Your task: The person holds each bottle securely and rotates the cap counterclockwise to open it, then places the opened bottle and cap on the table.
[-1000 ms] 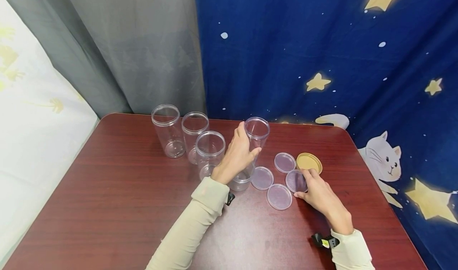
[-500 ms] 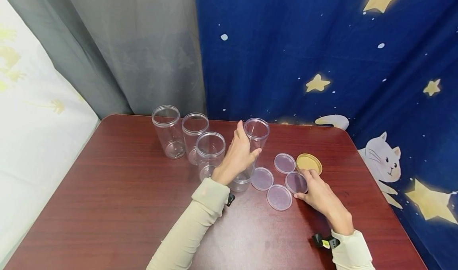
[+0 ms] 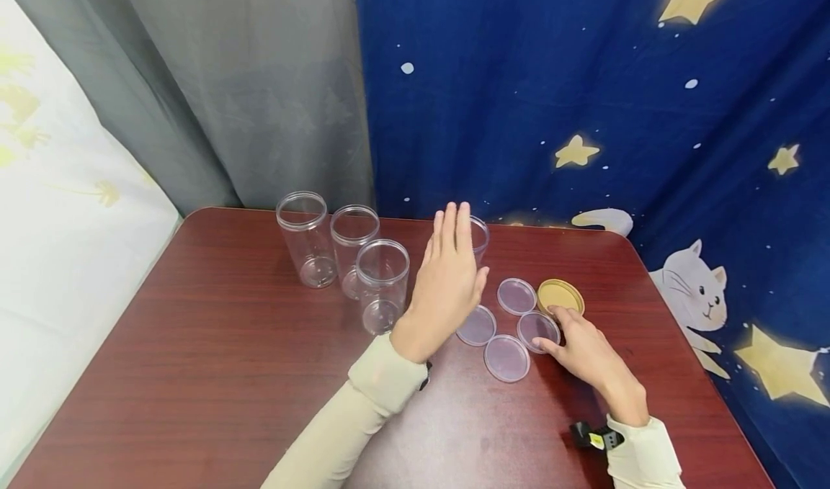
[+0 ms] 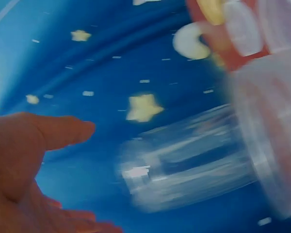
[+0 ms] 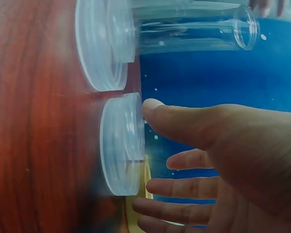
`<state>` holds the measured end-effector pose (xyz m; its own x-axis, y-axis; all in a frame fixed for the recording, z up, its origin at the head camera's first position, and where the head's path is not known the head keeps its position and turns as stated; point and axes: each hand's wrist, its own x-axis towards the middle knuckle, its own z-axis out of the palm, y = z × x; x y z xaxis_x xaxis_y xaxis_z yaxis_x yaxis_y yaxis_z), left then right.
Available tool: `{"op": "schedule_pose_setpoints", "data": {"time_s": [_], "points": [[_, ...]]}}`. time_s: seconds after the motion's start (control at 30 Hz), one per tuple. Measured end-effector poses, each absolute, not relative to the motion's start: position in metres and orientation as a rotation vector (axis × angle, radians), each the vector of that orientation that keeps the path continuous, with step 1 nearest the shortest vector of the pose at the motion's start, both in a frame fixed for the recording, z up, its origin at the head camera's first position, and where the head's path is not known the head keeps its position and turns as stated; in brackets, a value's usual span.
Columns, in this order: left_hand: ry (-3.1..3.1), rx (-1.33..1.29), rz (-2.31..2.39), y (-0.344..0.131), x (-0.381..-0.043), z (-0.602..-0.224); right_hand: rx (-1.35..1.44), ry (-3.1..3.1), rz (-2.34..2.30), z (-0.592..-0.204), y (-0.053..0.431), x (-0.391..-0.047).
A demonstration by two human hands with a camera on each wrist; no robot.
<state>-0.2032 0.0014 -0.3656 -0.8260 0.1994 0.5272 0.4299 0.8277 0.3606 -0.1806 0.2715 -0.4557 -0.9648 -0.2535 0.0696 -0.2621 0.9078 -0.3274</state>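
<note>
Raised over the table, my left hand [image 3: 444, 280] has straight fingers and holds nothing. It partly hides a tall clear plastic jar [image 3: 480, 237] behind it. In the left wrist view this jar [image 4: 184, 160] stands apart from the fingers, blurred, with another clear rim [image 4: 262, 145] nearer the camera. My right hand [image 3: 586, 348] hovers at a clear round lid [image 3: 538, 332], fingers spread and loosely bent. In the right wrist view the thumb lies close to the lid [image 5: 121, 145]; whether it touches, I cannot tell. A gold lid [image 3: 560, 297] lies just beyond the right fingertips.
On the left stand three open clear jars: one at the back left [image 3: 308, 240], one in the middle [image 3: 353, 237] and one in front [image 3: 382, 287]. More clear lids lie flat: a back one [image 3: 516, 296], a left one [image 3: 478, 327] and a front one [image 3: 507, 358].
My left hand has come off the tall jar, risen, and straightened its fingers. My right hand has drawn slightly right, its thumb lifting from the lid's edge. Jars and lids stay in place.
</note>
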Motion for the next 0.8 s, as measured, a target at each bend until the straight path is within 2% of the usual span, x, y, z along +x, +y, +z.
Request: {"op": "schedule_pose_setpoints", "data": {"time_s": [0.23,0.47,0.6,0.8], "points": [[-2.293,-0.615,-0.605,-0.039,-0.156,-0.333,0.365,-3.038,0.501,-0.445,0.274,-0.184],[-2.129,-0.706,-0.665,-0.105,-0.135,-0.324,0.400,-2.984,0.465,-0.438,0.280,-0.187],[-2.085,-0.637,-0.645,-0.141,-0.133,-0.322,0.431,-2.956,0.427,-0.434,0.281,-0.191],[-2.128,-0.375,-0.565,-0.198,-0.140,-0.337,0.449,-2.930,0.353,-0.431,0.286,-0.200]]}}
